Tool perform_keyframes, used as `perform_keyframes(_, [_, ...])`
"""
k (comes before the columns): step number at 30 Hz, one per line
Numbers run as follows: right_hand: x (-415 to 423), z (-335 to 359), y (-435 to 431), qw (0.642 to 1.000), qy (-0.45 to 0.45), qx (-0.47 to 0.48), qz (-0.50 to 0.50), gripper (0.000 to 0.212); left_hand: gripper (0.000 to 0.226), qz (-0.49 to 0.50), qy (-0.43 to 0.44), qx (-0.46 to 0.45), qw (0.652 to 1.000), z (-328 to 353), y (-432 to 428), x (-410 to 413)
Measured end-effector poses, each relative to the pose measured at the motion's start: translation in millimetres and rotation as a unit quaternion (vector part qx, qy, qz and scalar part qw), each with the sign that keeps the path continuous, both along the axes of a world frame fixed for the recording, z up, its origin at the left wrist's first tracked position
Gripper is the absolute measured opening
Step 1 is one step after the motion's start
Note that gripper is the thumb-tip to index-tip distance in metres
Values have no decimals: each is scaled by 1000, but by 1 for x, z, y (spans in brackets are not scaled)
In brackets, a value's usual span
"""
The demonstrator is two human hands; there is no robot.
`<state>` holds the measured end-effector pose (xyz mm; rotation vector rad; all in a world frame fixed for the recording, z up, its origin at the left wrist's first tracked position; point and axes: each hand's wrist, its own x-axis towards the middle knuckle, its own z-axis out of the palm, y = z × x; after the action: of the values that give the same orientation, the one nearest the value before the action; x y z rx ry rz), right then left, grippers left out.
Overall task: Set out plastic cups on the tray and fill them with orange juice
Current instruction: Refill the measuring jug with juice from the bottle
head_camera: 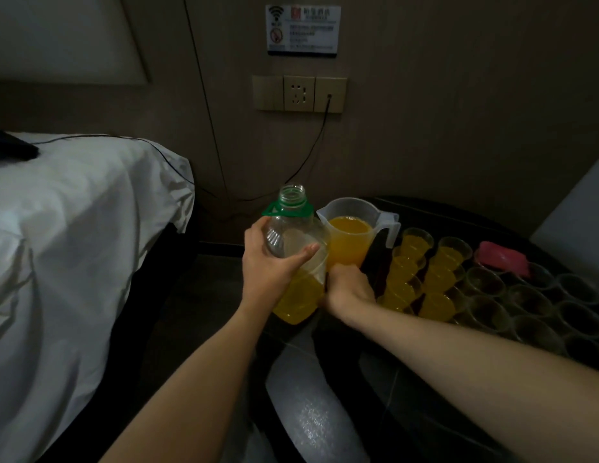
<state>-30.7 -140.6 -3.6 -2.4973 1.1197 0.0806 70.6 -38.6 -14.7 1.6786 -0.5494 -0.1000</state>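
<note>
Orange juice (296, 297) fills only the bottom of the clear plastic bottle (291, 235), which stands uncapped and roughly upright just left of the measuring jug (350, 238), touching or nearly touching its side. The left hand (268, 265) wraps the bottle's shoulder, thumb across the front and fingers round the far side, a hold that steadies a large, top-light container by its widest part. The right hand (350, 290) sits low in front of the jug, against the bottle's lower corner, with its fingers curled under. Whether it clasps the bottle's base, the jug's foot or nothing at all cannot be told in this dim light. A hand at the base would suit tipping the bottle toward the jug's wide mouth, and the jug is already about half full. My guess is that juice goes from the bulky bottle into the spouted jug because its lip pours more neatly into small cups. Right of the jug, two rows of filled cups (405, 272) stand packed rim to rim on the dark tray (380, 265), the nearest rows done first. Further right of the jug, the empty cups (525, 302) wait in the same tight grid, so the filling looks less than half done. A pink object (502, 262), perhaps a cloth or sponge, lies behind the empty cups. Left of the jug and well apart is a white bedsheet (74, 245), and above the jug a wall socket (298, 93) has a cable plugged in beside it.
</note>
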Motion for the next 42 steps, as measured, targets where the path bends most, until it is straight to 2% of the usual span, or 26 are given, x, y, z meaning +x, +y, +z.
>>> perform_keyframes(4, [2, 52, -21, 995, 19, -98, 3, 20, 99, -6, 0, 2, 1000, 2, 0, -1])
perform_keyframes(7, [13, 88, -40, 991, -63, -116, 0, 15, 100, -10, 2, 1, 1000, 3, 2, -1])
perform_keyframes(8, [19, 100, -45, 990, -102, -100, -8, 14, 99, -11, 3, -1, 1000, 4, 2, -2])
perform_keyframes(10, [31, 123, -49, 986, -160, -44, -25, 33, 95, -10, 3, -7, 1000, 4, 2, -3])
perform_keyframes(12, [45, 138, -47, 976, -217, 24, -29, 40, 92, -8, 5, -8, 1000, 5, 2, -3])
perform_keyframes(16, [67, 142, -34, 919, -338, 200, -27, 32, 93, -8, -2, 3, 1000, 5, 1, -2])
perform_keyframes(19, [73, 136, -19, 893, -392, 219, 11, 25, 103, -12, -11, 27, 1000, 8, 3, -2])
perform_keyframes(23, [67, 126, -14, 885, -409, 219, 43, 27, 106, -21, -4, 27, 999, 10, 6, -3])
perform_keyframes(30, [53, 126, -27, 912, -338, 155, 175, 33, 102, -24, 2, 19, 1000, 12, 6, -4])
perform_keyframes(33, [52, 138, -32, 926, -261, 91, 258, 49, 103, -26, 4, 19, 999, 11, 6, -4])
perform_keyframes(35, [51, 149, -35, 933, -201, 52, 294, 47, 103, -25, 2, 21, 999, 11, 6, -4])
perform_keyframes(38, [51, 166, -39, 928, -135, 21, 348, 36, 103, -18, -2, 23, 1000, 10, 5, -3])
perform_keyframes(42, [56, 184, -40, 906, -51, -50, 418, 39, 102, -14, -1, 24, 1000, 9, 5, -3])
